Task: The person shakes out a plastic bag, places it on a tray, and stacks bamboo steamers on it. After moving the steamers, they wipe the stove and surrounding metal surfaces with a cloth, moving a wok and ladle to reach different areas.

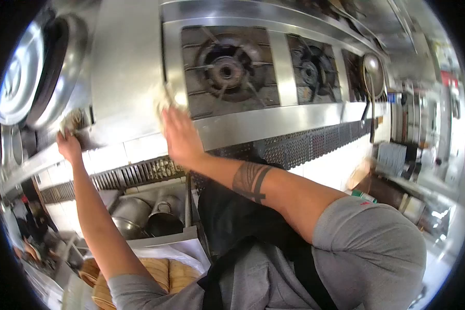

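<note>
My right hand (182,135) presses a pale cloth (161,106), blurred by motion, against the steel worktop (126,62) beside the nearest burner (227,71). Its fingers point away from me, over the front edge. Farther left, my left hand (69,148) is at the counter's front edge, its fingers closed on a crumpled greyish wad (74,119) that may be a cloth. Just beyond that hand, large round metal pans (62,72) stand tilted on their sides.
A second burner (311,71) lies to the right. A long-handled ladle (372,77) rests near the range's far right end. Below the counter are black perforated mats (315,142) and metal pots (130,214). Tan folded bundles (157,274) lie near my left elbow.
</note>
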The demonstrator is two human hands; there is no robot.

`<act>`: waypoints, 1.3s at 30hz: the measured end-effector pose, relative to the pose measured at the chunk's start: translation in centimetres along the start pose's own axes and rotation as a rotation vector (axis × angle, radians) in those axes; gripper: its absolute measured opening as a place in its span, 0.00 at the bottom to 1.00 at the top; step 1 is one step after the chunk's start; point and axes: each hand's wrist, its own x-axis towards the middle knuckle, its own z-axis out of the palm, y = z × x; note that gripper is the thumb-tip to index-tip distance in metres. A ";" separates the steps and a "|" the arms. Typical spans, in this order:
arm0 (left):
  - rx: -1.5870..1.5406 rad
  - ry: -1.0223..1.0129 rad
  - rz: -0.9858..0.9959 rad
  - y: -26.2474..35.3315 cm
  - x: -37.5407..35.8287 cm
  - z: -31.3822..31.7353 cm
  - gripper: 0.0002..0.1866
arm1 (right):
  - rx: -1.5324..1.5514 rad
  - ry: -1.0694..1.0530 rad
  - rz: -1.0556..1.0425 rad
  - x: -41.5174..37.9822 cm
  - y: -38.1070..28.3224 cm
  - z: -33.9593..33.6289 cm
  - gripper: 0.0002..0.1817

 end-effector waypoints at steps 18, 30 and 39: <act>0.266 -0.190 0.120 17.3 -28.7 -10.6 0.27 | -0.440 0.313 0.223 -22.2 39.6 -37.8 0.24; 0.313 -0.823 0.278 33.1 -59.5 -16.3 0.21 | -0.519 0.664 0.297 -34.3 74.2 -64.4 0.23; 0.514 -0.874 0.364 53.4 -69.9 -12.3 0.17 | -0.858 0.768 0.714 -38.1 102.9 -86.9 0.26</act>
